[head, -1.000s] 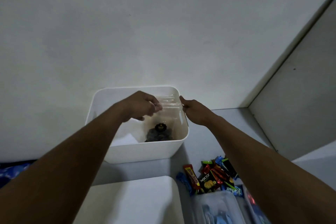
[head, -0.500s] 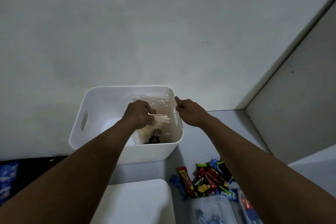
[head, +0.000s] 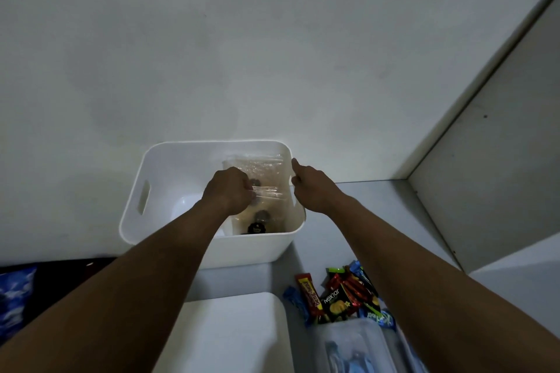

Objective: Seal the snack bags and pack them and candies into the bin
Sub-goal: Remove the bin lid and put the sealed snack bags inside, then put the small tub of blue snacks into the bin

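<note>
A white bin point(head: 157, 215) with handle slots stands against the wall. Inside its right half are clear snack bags point(head: 266, 169) holding dark round snacks. My left hand point(head: 230, 191) is down in the bin, fingers curled round the top of the nearer bag. My right hand point(head: 312, 188) grips the bin's right rim, fingers over the edge. A pile of wrapped candies point(head: 336, 297) lies on the grey surface in front of the bin, to the right.
A white lid or tray point(head: 230, 336) lies near the bottom centre. A clear plastic container point(head: 354, 345) sits below the candies. Blue packaging point(head: 15, 297) shows at far left. A wall rises behind the bin and a cabinet panel point(head: 500, 145) stands on the right.
My left hand has lowered the clear bag deeper into the bin's right side. My right hand stays on the rim. The camera has pulled back slightly, showing the bin's left handle slot.
</note>
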Available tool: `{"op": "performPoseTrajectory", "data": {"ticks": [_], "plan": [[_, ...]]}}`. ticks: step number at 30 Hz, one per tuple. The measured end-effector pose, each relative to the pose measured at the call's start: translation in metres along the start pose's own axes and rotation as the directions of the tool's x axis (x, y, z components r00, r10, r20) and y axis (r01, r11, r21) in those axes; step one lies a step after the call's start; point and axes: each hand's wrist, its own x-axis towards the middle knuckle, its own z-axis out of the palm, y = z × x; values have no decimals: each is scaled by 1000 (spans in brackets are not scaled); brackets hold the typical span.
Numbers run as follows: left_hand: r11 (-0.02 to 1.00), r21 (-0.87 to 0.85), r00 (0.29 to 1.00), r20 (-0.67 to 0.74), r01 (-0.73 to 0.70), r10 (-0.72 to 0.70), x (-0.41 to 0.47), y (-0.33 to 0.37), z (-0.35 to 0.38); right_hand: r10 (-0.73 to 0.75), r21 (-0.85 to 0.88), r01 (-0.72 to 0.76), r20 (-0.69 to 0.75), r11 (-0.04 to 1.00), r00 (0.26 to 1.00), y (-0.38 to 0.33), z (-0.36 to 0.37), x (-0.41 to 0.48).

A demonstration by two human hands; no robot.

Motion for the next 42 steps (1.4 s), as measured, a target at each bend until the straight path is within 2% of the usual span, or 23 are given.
{"op": "performPoseTrajectory", "data": {"ticks": [9,14,20,26,29,35,42], "plan": [[998,16,997,-43,-67,67,-12,13,-12,-1,13,1,-34,1000,999,-5,-9,-20],[988,37,986,-63,-150,152,-36,31,-18,30,7,-30,-36,1000,999,-7,-24,-50],[972,68,970,-83,-223,228,-98,65,-8,50,-2,-50,-36,999,998,14,-43,-107],[967,79,948,-190,-243,254,-182,88,40,29,-18,-29,26,999,999,49,-22,-176],[978,82,956,-212,-190,203,-219,89,74,30,21,-31,51,999,998,67,4,-214],[997,-25,994,-88,-68,66,-281,85,144,5,97,-14,88,995,996,107,65,-272],[978,-119,983,87,173,-163,-302,77,191,201,101,-219,163,970,966,122,113,-291]]}}
